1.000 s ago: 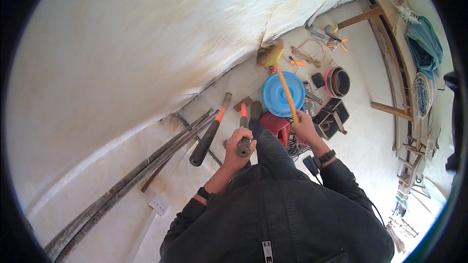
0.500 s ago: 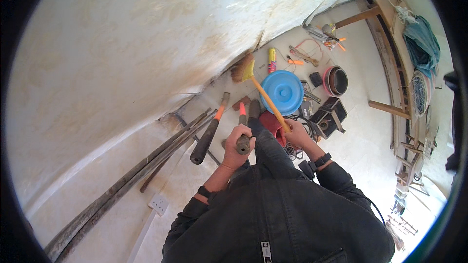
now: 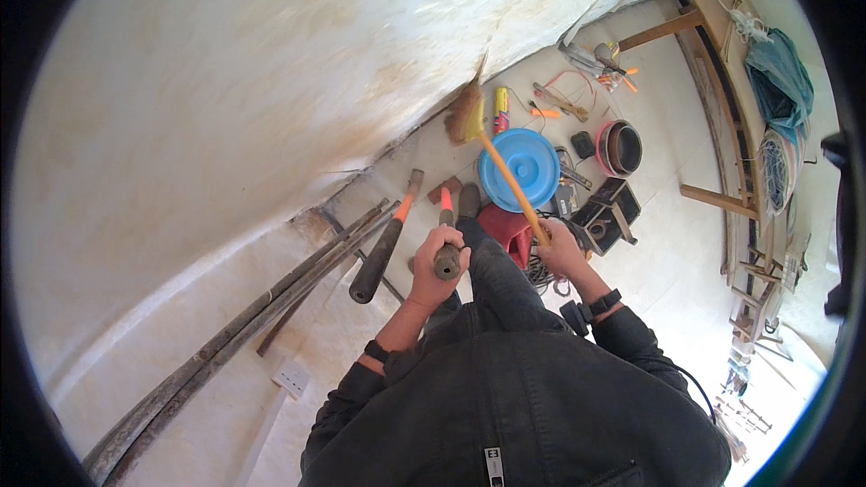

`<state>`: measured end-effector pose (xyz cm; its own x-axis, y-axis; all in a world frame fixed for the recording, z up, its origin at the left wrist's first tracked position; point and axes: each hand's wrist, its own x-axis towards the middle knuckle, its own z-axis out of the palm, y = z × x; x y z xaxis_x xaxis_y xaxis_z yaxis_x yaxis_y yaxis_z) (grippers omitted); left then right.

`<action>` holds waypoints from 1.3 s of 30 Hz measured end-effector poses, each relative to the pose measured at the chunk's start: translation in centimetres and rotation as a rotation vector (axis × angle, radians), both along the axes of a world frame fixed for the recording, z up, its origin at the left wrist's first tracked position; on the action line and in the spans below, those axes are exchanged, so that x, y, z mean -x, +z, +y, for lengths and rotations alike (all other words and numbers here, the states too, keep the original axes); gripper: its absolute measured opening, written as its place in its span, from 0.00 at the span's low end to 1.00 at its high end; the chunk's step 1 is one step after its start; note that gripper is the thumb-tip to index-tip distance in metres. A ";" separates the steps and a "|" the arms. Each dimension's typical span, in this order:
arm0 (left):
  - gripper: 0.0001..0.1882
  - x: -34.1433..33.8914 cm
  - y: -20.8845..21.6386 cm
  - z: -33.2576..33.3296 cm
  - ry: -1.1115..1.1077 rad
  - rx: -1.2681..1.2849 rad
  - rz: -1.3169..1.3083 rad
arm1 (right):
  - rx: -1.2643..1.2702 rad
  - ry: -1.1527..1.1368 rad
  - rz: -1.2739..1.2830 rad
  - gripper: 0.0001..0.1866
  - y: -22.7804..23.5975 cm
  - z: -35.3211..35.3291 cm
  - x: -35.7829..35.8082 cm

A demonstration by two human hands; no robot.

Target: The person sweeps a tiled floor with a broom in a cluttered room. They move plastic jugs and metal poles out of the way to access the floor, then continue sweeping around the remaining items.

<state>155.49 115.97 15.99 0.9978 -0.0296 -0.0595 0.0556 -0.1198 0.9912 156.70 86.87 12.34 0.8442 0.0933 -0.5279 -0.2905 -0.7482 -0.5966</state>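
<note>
My left hand (image 3: 431, 272) is wrapped round the dark grip of a long-handled tool with an orange-red shaft (image 3: 446, 202). Its butt end points up toward me, and I cannot make out what kind of tool it is. In my right hand (image 3: 565, 252) is the end of a broom's yellow handle (image 3: 508, 173). That handle slants away over a blue round lid (image 3: 534, 151). The broom's brown bristles (image 3: 465, 111) are at the foot of the wall. Left of my left hand, a similar tool with a black grip (image 3: 374, 269) and orange shaft stands apart, leaning.
Long dark poles (image 3: 244, 311) slant at the left near a white wall socket (image 3: 291, 378). A red bag (image 3: 507, 233), a black open toolbox (image 3: 612, 216), a pink-rimmed bowl (image 3: 621, 148) and a yellow tube (image 3: 502, 108) lie around the lid. A wooden frame (image 3: 722, 203) stands at right.
The broom head has swung right and up along the wall base, its bristles now tilted upward. My right hand has moved slightly right. My left hand has barely shifted.
</note>
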 end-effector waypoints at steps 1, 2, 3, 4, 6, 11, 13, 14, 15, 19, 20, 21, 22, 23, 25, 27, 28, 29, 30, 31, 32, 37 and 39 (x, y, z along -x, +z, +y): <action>0.15 -0.1 -0.1 0.0 0.010 0.015 -0.010 | 0.045 -0.024 -0.026 0.21 0.4 0.2 0.4; 0.15 -0.1 -0.1 0.0 0.009 0.012 -0.004 | 0.076 -0.047 -0.053 0.21 0.5 0.6 0.6; 0.15 -0.2 -0.1 0.0 0.011 0.020 -0.002 | 0.105 -0.072 -0.080 0.20 0.2 1.3 0.6; 0.15 -0.1 -0.1 0.0 0.009 0.027 -0.001 | 0.119 -0.060 -0.141 0.17 -0.2 2.0 0.4; 0.13 0.0 0.0 0.0 0.004 0.024 0.025 | 0.172 -0.005 -0.039 0.23 -1.8 3.8 -1.0; 0.12 0.3 0.1 0.1 -0.005 0.006 0.025 | 0.110 0.029 0.287 0.25 -3.0 6.7 -4.2; 0.15 0.3 0.0 0.1 -0.003 0.036 0.013 | -0.061 -0.072 0.345 0.26 -1.7 5.7 -4.2; 0.15 0.3 -0.1 0.1 -0.006 0.023 0.014 | -0.057 -0.070 0.324 0.26 -1.1 5.0 -4.0; 0.15 0.3 -0.2 0.2 -0.006 0.014 0.016 | -0.088 -0.075 0.301 0.27 -0.3 3.8 -3.5; 0.15 0.0 -0.7 0.4 -0.001 0.037 0.009 | -0.079 -0.167 0.099 0.30 -0.4 2.5 -0.8; 0.14 -0.1 -0.7 0.3 -0.002 0.032 0.024 | -0.021 -0.193 0.046 0.28 -1.2 3.0 -0.4; 0.13 -0.1 -0.7 0.3 0.001 0.040 0.028 | 0.023 -0.147 -0.077 0.26 -2.2 3.8 -0.4; 0.12 -0.2 -0.7 0.2 0.000 0.053 0.028 | 0.098 -0.118 -0.145 0.25 -3.3 4.8 -0.7; 0.12 -0.2 -0.7 0.2 -0.003 0.041 0.037 | 0.184 -0.125 -0.134 0.24 -4.1 5.6 -1.2; 0.12 -0.2 -0.6 0.1 -0.011 0.034 0.026 | -0.083 -0.316 0.242 0.23 -5.2 6.1 -2.8; 0.13 -0.5 -0.6 0.0 -0.018 0.053 0.043 | -0.289 -0.400 0.454 0.19 -4.9 5.3 -4.1; 0.13 -0.6 -0.6 0.0 -0.019 0.071 0.041 | -0.356 -0.373 0.447 0.15 -4.2 4.3 -4.2; 0.13 -0.9 -0.7 0.0 -0.023 0.070 0.044 | -0.353 -0.339 0.455 0.11 -3.4 3.3 -4.2; 0.13 -1.1 -0.7 0.0 -0.019 0.070 0.043 | -0.415 -0.396 0.523 0.16 -2.1 1.8 -3.5; 0.13 -1.3 -0.8 -0.1 -0.014 0.070 0.041 | -0.396 -0.389 0.392 0.18 -1.1 0.7 -2.7; 0.13 -1.5 -0.9 -0.1 -0.008 0.073 0.036 | -0.360 -0.379 0.271 0.21 -0.2 -0.2 -1.8; 0.12 -2.4 -0.8 -0.9 0.043 0.094 0.099 | -0.266 -0.595 0.092 0.27 -0.2 -3.9 -3.4; 0.12 -2.9 -0.7 -1.1 0.030 0.096 0.062 | -0.358 -0.809 0.137 0.27 -2.2 -5.4 -7.0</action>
